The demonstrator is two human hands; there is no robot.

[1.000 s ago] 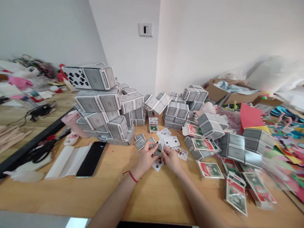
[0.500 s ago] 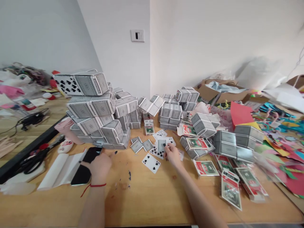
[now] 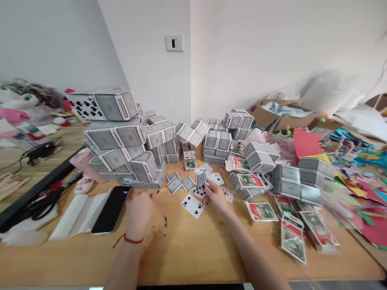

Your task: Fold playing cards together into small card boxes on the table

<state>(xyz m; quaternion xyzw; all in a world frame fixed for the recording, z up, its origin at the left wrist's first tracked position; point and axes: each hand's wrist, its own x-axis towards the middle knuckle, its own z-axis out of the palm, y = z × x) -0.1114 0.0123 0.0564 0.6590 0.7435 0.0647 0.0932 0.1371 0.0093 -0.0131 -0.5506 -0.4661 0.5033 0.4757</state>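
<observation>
Several loose playing cards [image 3: 193,197] lie on a wooden surface [image 3: 193,253], just before towers of grey card packs [image 3: 116,139].
Left hand [image 3: 139,213] hangs open and empty near a black phone [image 3: 111,209]; right hand [image 3: 216,195] touches a grey-backed card [image 3: 201,179], though its grip can't be told. White walls [image 3: 242,52] and a wall switch [image 3: 174,43] stand behind.
</observation>
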